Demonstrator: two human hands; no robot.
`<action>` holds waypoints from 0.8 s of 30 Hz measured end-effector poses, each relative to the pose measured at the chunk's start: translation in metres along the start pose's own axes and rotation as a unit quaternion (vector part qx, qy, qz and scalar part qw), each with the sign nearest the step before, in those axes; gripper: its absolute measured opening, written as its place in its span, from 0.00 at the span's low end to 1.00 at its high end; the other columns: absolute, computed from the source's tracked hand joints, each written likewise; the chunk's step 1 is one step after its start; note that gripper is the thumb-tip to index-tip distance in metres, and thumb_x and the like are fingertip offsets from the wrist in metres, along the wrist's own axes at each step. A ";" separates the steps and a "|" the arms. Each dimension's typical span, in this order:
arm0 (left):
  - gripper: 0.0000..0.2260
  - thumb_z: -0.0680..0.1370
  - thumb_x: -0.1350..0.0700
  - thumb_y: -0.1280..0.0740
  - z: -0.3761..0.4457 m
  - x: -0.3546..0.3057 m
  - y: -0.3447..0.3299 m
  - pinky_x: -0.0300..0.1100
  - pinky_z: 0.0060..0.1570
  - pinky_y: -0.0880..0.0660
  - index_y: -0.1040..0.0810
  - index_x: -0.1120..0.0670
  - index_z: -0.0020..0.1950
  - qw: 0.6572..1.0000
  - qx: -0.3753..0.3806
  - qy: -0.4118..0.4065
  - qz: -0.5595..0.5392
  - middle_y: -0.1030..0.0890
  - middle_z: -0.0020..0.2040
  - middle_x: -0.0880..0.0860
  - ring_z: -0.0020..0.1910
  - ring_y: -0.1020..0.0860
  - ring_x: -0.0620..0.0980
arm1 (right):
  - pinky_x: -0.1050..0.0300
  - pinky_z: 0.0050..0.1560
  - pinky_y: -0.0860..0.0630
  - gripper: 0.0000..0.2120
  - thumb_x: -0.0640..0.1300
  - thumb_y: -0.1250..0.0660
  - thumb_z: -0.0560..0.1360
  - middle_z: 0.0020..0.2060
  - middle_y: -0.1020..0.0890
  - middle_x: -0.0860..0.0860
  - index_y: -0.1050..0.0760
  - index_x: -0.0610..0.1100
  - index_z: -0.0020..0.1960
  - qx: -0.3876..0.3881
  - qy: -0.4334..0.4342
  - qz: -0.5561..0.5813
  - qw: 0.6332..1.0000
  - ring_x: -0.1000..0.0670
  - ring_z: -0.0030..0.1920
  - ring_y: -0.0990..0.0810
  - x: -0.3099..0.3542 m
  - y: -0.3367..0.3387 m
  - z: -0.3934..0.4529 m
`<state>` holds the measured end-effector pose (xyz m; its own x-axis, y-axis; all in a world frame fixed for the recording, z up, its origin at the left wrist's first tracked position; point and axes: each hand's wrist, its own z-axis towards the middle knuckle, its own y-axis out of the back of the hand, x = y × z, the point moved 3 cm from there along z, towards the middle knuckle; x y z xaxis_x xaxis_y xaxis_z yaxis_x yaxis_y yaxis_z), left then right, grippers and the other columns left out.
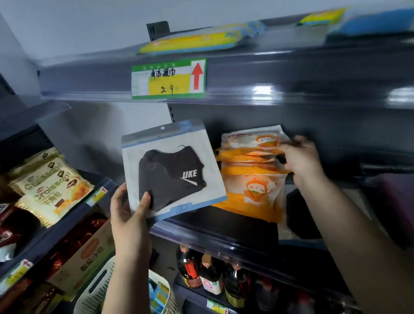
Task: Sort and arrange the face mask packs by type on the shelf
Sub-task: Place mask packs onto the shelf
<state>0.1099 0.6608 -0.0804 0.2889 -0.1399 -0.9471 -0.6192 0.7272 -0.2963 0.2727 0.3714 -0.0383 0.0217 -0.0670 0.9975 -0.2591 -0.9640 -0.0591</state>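
Observation:
A clear pack holding a black face mask (171, 170) is held upright in front of the dark middle shelf (205, 232), and my left hand (129, 210) grips its lower left corner. To its right, a stack of orange-and-white mask packs (252, 168) lies on that shelf. My right hand (300, 159) rests on the stack's right side, fingers closed on the upper packs. A dark pack (299, 219) lies under my right forearm, mostly hidden.
Above, a shelf carries yellow-and-blue packs (201, 39) and a green price tag (169, 79). Croissant bags (50, 183) fill the left shelf. Below stand sauce bottles (208, 270), a cardboard box (86, 256) and a white basket (100, 296).

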 end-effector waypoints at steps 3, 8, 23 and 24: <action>0.16 0.77 0.62 0.34 0.011 0.003 -0.001 0.42 0.43 0.21 0.29 0.50 0.63 1.000 0.026 0.000 0.007 0.21 0.58 0.52 0.54 0.20 0.53 | 0.40 0.59 0.25 0.17 0.36 0.33 0.73 0.50 0.23 0.47 0.29 0.43 0.60 -0.029 0.007 0.000 1.000 0.41 0.56 0.22 -0.002 0.001 -0.002; 0.18 0.78 0.62 0.36 0.014 0.004 -0.010 0.38 0.36 0.22 0.31 0.53 0.66 0.998 0.061 0.000 0.003 0.18 0.49 0.44 0.45 0.18 0.44 | 0.55 0.60 0.27 0.23 0.38 0.31 0.73 0.58 0.25 0.48 0.32 0.40 0.66 -0.063 0.067 -0.047 0.995 0.48 0.60 0.25 -0.002 0.010 -0.015; 0.17 0.77 0.65 0.36 -0.082 0.010 -0.108 0.32 0.33 0.27 0.30 0.52 0.64 0.984 0.176 0.010 -0.013 0.20 0.55 0.52 0.43 0.22 0.45 | 0.56 0.51 0.23 0.25 0.37 0.28 0.71 0.52 0.19 0.53 0.31 0.53 0.63 0.096 0.117 -0.080 0.985 0.53 0.50 0.19 -0.007 0.082 -0.101; 0.18 0.77 0.65 0.35 -0.092 0.011 -0.115 0.31 0.33 0.26 0.30 0.52 0.64 0.984 0.180 0.011 -0.001 0.20 0.54 0.51 0.43 0.22 0.44 | 0.56 0.51 0.24 0.25 0.36 0.29 0.70 0.51 0.19 0.53 0.31 0.53 0.62 0.083 0.117 -0.088 0.986 0.52 0.50 0.19 -0.008 0.094 -0.101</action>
<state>0.1168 0.5139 -0.0681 0.2728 -0.1535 -0.9498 -0.3185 0.9171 -0.2397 0.1510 0.3073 -0.0480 -0.1762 0.1473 0.9733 -0.1096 -0.9855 0.1293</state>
